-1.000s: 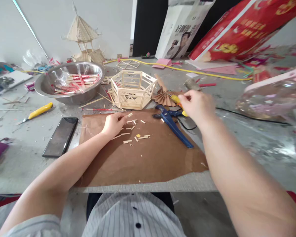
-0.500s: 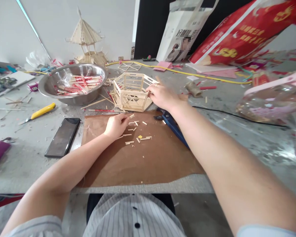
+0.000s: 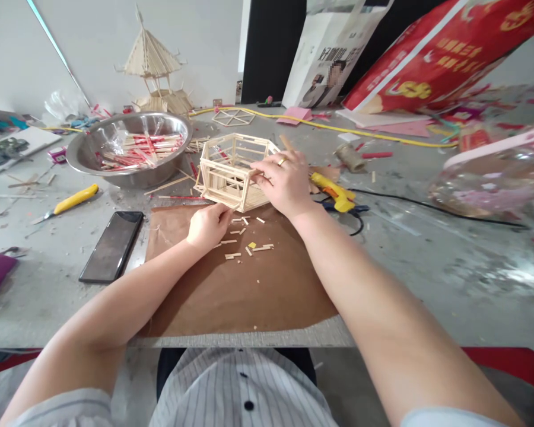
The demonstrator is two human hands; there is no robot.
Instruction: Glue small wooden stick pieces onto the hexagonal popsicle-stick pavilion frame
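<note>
A hexagonal frame of thin wooden sticks [image 3: 220, 193] stands at the far edge of the brown mat [image 3: 244, 302]. My right hand [image 3: 289, 181], with a ring on one finger, is closed on the frame's near right corner post. My left hand [image 3: 209, 226] is pinched at the frame's lower front edge. The short stick piece seen in its fingertips a moment earlier is now mostly hidden there. Several short cut stick pieces [image 3: 261, 249] lie scattered on the mat beside my left hand.
A yellow glue gun [image 3: 338, 193] lies beyond my right wrist, its black cable running right. To the left are a steel bowl of wrapped sticks [image 3: 80, 155], a yellow utility knife [image 3: 75, 200] and a phone [image 3: 112, 246]. A stick-built pavilion [image 3: 153, 62] stands behind.
My right hand has drawn the frame nearer and turned it, moving left and toward me. The frame now meets my left fingertips. The yellow glue gun has come into sight.
</note>
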